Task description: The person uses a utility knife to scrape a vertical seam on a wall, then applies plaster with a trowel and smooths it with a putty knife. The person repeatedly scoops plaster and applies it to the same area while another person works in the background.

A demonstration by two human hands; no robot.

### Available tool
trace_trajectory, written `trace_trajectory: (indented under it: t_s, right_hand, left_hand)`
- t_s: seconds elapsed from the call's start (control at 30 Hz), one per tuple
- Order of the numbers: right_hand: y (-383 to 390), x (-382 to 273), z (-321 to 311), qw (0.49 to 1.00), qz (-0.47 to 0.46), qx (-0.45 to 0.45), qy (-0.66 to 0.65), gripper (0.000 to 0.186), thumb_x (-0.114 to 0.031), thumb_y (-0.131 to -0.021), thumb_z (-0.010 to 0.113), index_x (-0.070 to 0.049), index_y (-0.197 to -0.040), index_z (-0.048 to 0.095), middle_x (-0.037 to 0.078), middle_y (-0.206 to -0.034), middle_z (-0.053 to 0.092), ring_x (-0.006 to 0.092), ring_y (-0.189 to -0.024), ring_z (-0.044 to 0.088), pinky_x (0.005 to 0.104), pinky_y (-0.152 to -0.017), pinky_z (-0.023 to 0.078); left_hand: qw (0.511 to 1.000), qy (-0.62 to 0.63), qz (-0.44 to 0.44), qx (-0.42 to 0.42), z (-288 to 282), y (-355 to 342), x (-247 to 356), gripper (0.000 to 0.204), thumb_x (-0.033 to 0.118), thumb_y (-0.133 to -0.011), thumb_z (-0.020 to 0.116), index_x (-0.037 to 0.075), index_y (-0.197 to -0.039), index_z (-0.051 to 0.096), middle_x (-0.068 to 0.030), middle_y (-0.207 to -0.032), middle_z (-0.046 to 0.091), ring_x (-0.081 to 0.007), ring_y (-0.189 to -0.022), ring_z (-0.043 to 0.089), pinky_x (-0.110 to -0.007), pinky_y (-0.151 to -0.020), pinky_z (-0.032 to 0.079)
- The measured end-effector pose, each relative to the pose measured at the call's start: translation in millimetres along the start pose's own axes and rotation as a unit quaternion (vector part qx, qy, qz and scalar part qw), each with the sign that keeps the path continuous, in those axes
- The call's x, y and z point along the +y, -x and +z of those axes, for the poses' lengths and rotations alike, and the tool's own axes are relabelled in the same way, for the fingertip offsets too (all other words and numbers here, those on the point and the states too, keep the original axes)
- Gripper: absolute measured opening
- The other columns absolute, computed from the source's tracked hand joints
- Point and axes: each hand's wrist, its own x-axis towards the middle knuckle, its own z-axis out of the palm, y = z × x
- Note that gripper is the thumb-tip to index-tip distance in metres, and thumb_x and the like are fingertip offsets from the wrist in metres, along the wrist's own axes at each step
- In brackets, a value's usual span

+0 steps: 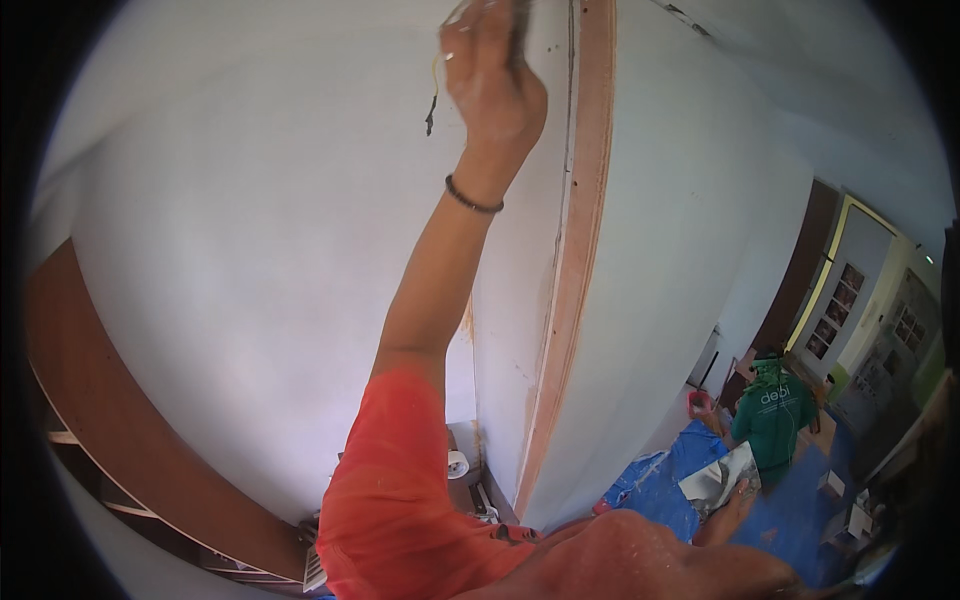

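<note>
My left hand (pixel 490 70) is raised high against the white wall (pixel 220 200), fingers curled around a dark, partly cut-off tool (pixel 517 30) I cannot make out. A black bracelet is on that wrist. A thin yellow wire (pixel 434 85) with a dark end hangs just left of the hand. A wooden strip (pixel 580 200) runs down the wall corner to the right. Low at the right, my right hand (pixel 737 500) grips a flat metal plate (pixel 710 480) smeared with pale material.
A curved brown wooden panel (pixel 150 420) with shelving is at left. At lower right, a person (pixel 775 420) in green works near a doorway, on blue sheeting (pixel 650 485) with boxes and a red container (pixel 700 405). A white roll (pixel 457 463) lies low behind my arm.
</note>
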Motion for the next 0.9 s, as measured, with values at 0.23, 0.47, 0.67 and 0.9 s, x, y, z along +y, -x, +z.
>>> trace_trajectory:
  t_s: [0.23, 0.47, 0.67, 0.9]
  right_hand:
    - [7, -10, -2, 0.992, -0.056, -0.093, -0.058, 0.061, -0.033, -0.107, 0.056, -0.002, -0.155, 0.035, 0.015, -0.149, 0.049, 0.0261, -0.131, 0.053, 0.0384, -0.109, 0.043]
    - [19, -16, 12, 0.992, -0.092, -0.073, -0.038, 0.060, -0.034, -0.108, 0.052, -0.001, -0.155, 0.035, 0.017, -0.149, 0.047, 0.0283, -0.133, 0.052, 0.0399, -0.110, 0.042]
    - [17, -10, 9, 0.995, -0.080, -0.053, -0.039, 0.059, -0.034, -0.109, 0.051, -0.001, -0.155, 0.034, 0.017, -0.150, 0.047, 0.0285, -0.134, 0.051, 0.0407, -0.112, 0.040]
    - [18, -9, 14, 0.996, -0.080, -0.033, -0.020, 0.060, -0.035, -0.109, 0.050, 0.000, -0.155, 0.034, 0.018, -0.150, 0.046, 0.0287, -0.134, 0.050, 0.0421, -0.113, 0.039]
  left_hand:
    - [0.563, 0.591, -0.560, 0.139, -1, -9, 83, 0.031, 0.006, -0.104, 0.042, -0.010, -0.131, 0.045, -0.0169, -0.132, 0.054, -0.0271, -0.112, 0.059, -0.042, -0.096, 0.058]
    - [0.477, 0.606, -0.616, 0.161, 74, -7, 31, 0.036, 0.012, -0.106, 0.034, -0.005, -0.131, 0.053, -0.0206, -0.127, 0.062, -0.0340, -0.108, 0.063, -0.048, -0.092, 0.057]
    - [0.512, 0.600, -0.596, 0.155, 98, -6, -1, 0.036, 0.012, -0.104, 0.037, -0.004, -0.133, 0.052, -0.0215, -0.131, 0.059, -0.0344, -0.117, 0.061, -0.052, -0.098, 0.056]
    - [0.511, 0.610, -0.589, 0.141, 82, -25, -25, 0.037, 0.009, -0.104, 0.035, -0.009, -0.133, 0.049, -0.0248, -0.134, 0.055, -0.0375, -0.119, 0.059, -0.054, -0.099, 0.056]
